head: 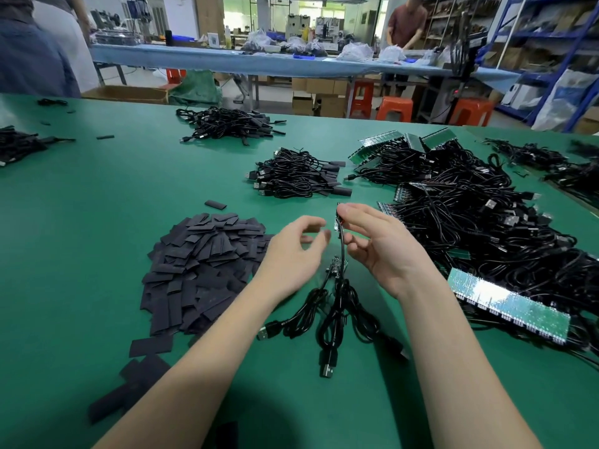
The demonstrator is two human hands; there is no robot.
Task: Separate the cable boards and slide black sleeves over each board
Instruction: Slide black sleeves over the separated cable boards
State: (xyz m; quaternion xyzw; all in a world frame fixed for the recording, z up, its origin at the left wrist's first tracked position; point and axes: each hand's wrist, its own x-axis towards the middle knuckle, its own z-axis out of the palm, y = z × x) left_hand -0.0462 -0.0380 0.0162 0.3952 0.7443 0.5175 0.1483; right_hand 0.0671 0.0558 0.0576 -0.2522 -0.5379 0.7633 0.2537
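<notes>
Right hand (372,244) pinches a small cable board (338,222) above the bench (97,222); left hand (291,251) spread, empty, beside sleeve pile (201,270).

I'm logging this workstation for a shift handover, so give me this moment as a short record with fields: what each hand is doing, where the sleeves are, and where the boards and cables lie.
right hand: right hand pinches a small green cable board with a black cable hanging from it
left hand: left hand open, holding nothing, beside the board
sleeves: pile of flat black sleeves left of the hands
loose boards: cabled boards on the green table mat below the hands
unseparated stock: green board strips tangled in black cables, right
</notes>
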